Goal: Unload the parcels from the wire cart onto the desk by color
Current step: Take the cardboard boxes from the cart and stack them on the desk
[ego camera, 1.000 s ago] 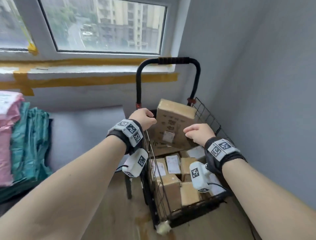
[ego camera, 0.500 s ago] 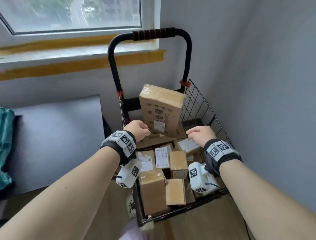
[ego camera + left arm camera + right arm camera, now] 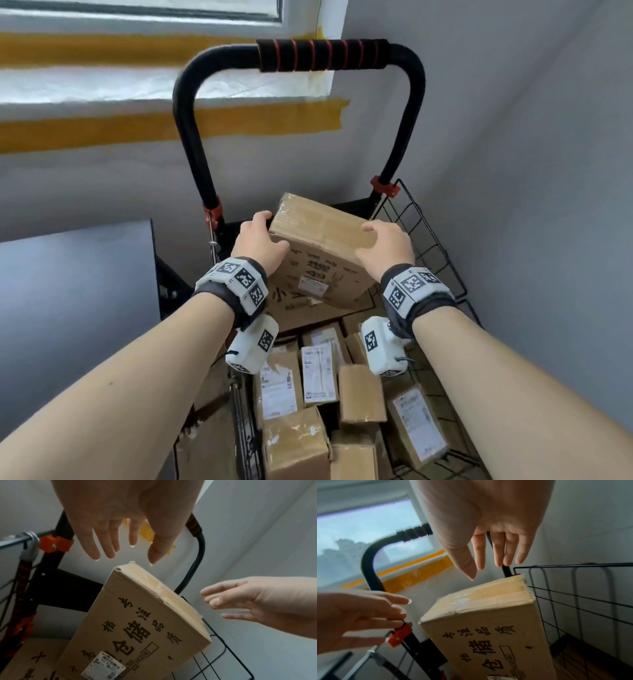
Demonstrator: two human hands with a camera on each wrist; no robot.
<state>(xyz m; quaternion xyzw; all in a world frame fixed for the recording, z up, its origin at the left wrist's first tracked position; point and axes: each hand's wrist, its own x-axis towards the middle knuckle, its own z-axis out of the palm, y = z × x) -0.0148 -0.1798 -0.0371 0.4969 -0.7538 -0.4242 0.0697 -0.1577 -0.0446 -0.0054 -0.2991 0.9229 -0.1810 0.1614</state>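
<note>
Up against the handle end of the wire cart [image 3: 431,240], the big brown box [image 3: 318,246] stands on end, long axis upright, leaning back. It's flanked by the left hand [image 3: 260,240] and right hand [image 3: 385,245], equally near. Fingers are spread, nothing clamped yet.

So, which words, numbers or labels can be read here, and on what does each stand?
"仓储": large print on the upright brown box.
"专注品质": smaller print above it, same box.
Size print beside its white label: roughly "200 X 430", blurred.
Shipping labels on the small parcels in the wire cart: too small.
The flat box beneath: characters partly hidden.
</note>
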